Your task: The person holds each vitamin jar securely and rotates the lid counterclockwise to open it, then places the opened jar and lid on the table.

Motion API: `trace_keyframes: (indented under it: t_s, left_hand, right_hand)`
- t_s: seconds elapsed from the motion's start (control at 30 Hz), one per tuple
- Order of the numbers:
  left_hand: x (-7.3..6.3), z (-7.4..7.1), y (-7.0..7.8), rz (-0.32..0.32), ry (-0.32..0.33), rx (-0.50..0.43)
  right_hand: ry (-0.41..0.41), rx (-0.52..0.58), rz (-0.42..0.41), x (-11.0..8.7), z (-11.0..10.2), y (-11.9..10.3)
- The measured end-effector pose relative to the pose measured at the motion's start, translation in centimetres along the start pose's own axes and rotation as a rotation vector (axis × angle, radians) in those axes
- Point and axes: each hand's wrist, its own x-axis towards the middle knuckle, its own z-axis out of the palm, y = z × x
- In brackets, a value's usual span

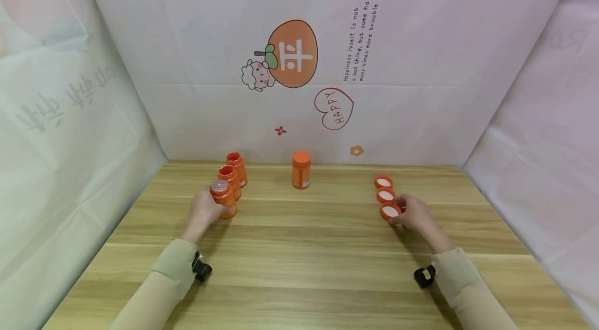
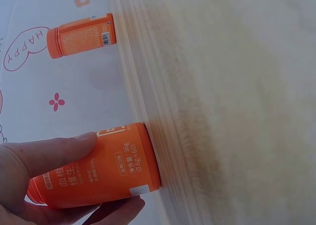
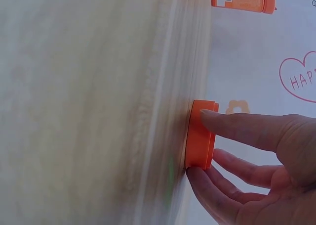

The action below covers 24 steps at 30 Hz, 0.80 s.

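Observation:
At the left, my left hand point(image 1: 204, 210) grips the nearest orange bottle point(image 1: 226, 206), its thumb and fingers on either side; the bottle stands upright with a silvery seal across its mouth. Behind it are a second uncapped bottle point(image 1: 230, 182) and a third uncapped bottle point(image 1: 237, 168), both showing red inside their mouths. Over on the right, my right hand point(image 1: 417, 214) pinches the nearest orange cap point(image 3: 198, 135), which lies on the table with its white inside up. A middle cap point(image 1: 386, 195) and a far cap point(image 1: 383, 181) lie in line behind it.
A capped orange bottle point(image 1: 301, 170) stands upright near the back edge, midway between the two groups. The wooden table point(image 1: 299, 257) meets a printed white sheet point(image 1: 206, 111) at the back, with white sheets on both sides.

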Motion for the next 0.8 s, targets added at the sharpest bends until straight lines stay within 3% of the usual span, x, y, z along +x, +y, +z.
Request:
trace_keyframes:
  t_s: [0.8]
  left_hand:
    - [-0.16, -0.18, -0.53, 0.015, -0.02, -0.011]
  right_hand:
    - [0.018, -0.017, -0.011, -0.48, -0.37, 0.11]
